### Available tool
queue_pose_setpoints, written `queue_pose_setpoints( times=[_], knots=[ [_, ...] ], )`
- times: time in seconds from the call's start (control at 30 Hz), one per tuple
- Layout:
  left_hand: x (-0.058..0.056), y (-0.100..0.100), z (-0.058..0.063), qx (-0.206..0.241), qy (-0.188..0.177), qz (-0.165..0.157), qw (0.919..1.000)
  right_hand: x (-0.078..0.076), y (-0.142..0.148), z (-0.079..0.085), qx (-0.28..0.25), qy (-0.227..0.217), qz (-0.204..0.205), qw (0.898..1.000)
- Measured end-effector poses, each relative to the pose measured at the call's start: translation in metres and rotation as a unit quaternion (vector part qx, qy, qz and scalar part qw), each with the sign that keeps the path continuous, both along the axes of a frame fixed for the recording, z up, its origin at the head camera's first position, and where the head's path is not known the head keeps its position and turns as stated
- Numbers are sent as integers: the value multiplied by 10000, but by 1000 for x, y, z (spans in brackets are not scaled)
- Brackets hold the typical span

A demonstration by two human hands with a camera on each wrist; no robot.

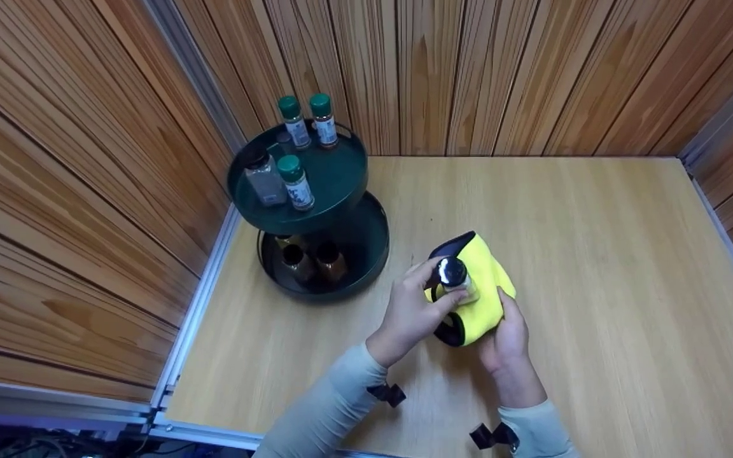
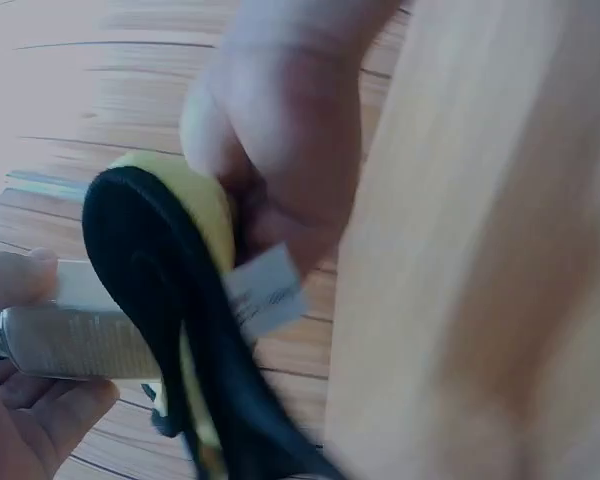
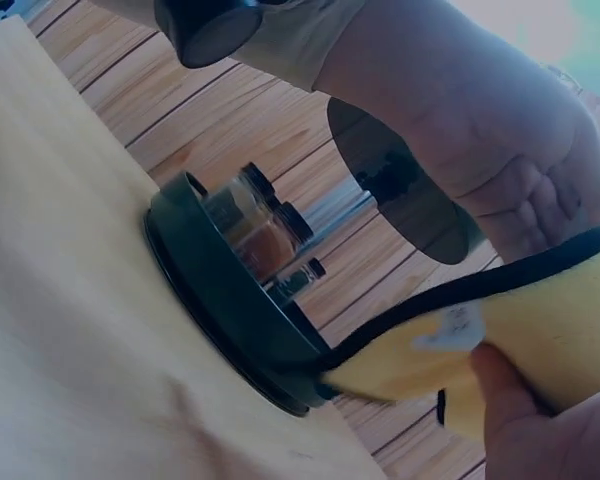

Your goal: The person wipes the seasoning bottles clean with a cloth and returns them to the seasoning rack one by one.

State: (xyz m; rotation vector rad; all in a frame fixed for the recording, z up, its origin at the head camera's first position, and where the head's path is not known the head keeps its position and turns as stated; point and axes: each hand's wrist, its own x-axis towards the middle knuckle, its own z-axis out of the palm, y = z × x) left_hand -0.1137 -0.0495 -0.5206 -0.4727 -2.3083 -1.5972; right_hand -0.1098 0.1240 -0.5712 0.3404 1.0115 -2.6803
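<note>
My left hand grips a small jar with a black cap, thumb on one side and fingers on the other. The left wrist view shows the jar's pale body tilted on its side against a folded cloth. That yellow cloth has black edging and a small white tag. My right hand holds the cloth from the right, its thumb pressed on the yellow side. Both hands are close together above the table, and part of the jar is hidden by the cloth.
At the left stands a two-tier dark green rack. Its upper tier carries green-capped jars and a larger dark-capped jar. Dark-capped jars stand on the lower tier. Wood-panelled walls bound the table.
</note>
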Motion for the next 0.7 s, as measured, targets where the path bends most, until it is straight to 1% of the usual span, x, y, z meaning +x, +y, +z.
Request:
queue_pose_setpoints(
  times=[0.07, 0.17, 0.37, 0.43, 0.47, 0.6, 0.7],
  knots=[
    [-3, -3, -2, -121, 2, 103, 9999, 1, 2, -1, 10, 10, 30, 10000],
    [-9, -8, -4, -115, -119, 240, 9996, 2, 5, -3, 114, 30, 63, 9999],
    [-15, -17, -1, 406, -603, 278, 9970, 3, 13, -7, 654, 285, 22, 9974],
    [-16, -19, -1, 472, -737, 325, 9956, 2, 16, -7, 830, 333, -13, 9960],
    [-17, -20, -1, 471, -782, 343, 9952, 2, 17, -8, 916, 349, -46, 9952],
    [-21, -26, -4, 227, -842, 438, 9952, 1, 23, -9, 1308, 354, -186, 9906],
    [-25, -32, -7, 110, -793, 473, 9957, 1, 25, -10, 1528, 389, -225, 9872]
  ],
)
